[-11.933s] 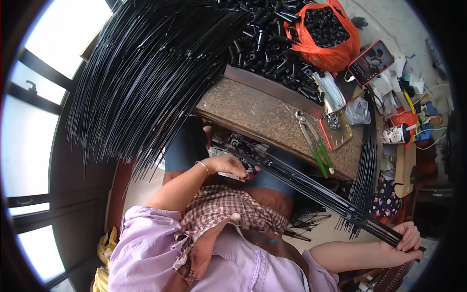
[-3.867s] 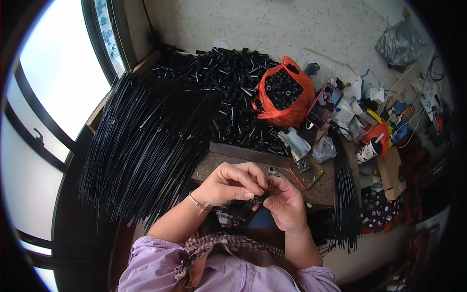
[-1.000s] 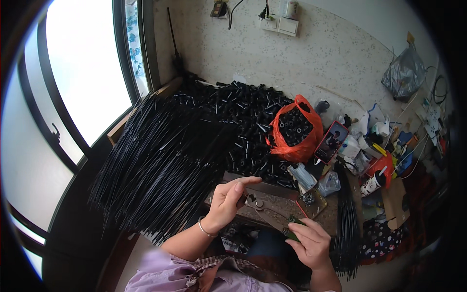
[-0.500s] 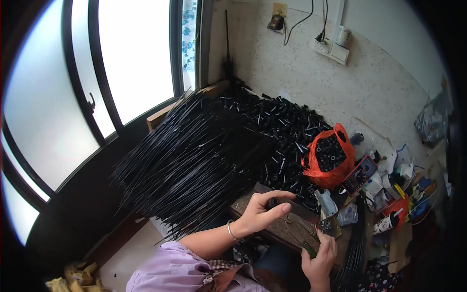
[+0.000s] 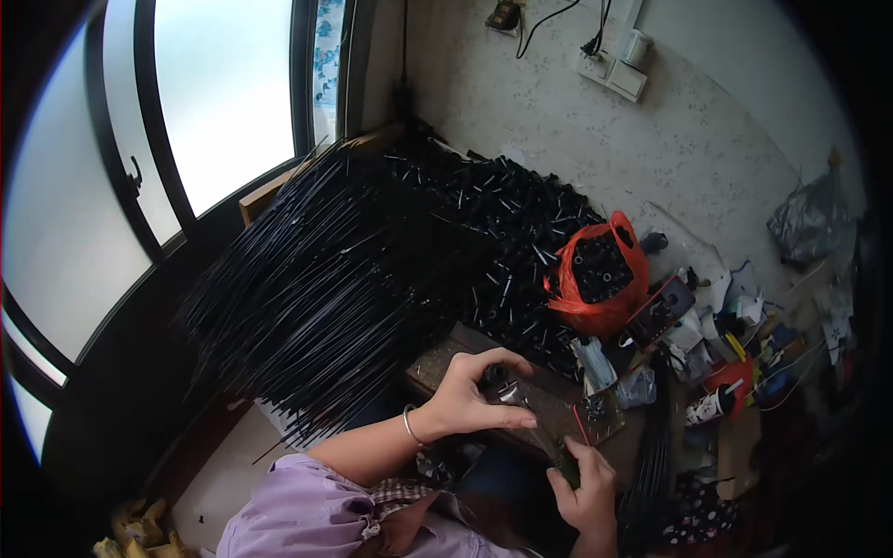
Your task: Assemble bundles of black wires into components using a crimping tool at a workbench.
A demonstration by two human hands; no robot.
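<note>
My left hand (image 5: 470, 398) curls its fingers and thumb around a small black cylindrical part (image 5: 494, 376). Its thumb stretches toward the right, beside the metal end (image 5: 511, 394) of a tool. My right hand (image 5: 588, 485) is closed around the green handle (image 5: 566, 464) of this tool, whose exact kind I cannot make out. The metal end lies close to the black part; whether they touch is hidden. A thin red strip (image 5: 581, 424) sticks up by the right fingertips. Both hands are over a worn wooden bench (image 5: 430, 365).
Long thin black rods (image 5: 316, 288) lie in a big heap at left, beside a pile of short black parts (image 5: 502, 205). A red plastic bag (image 5: 595, 314) holds more. At right are a phone (image 5: 662, 310), a patterned cup (image 5: 712, 405) and clutter. Windows (image 5: 223, 102) stand at left.
The tool in my right hand has come up to the black part in my left hand. My left thumb has lowered, and the whole scene has shifted left and slightly up.
</note>
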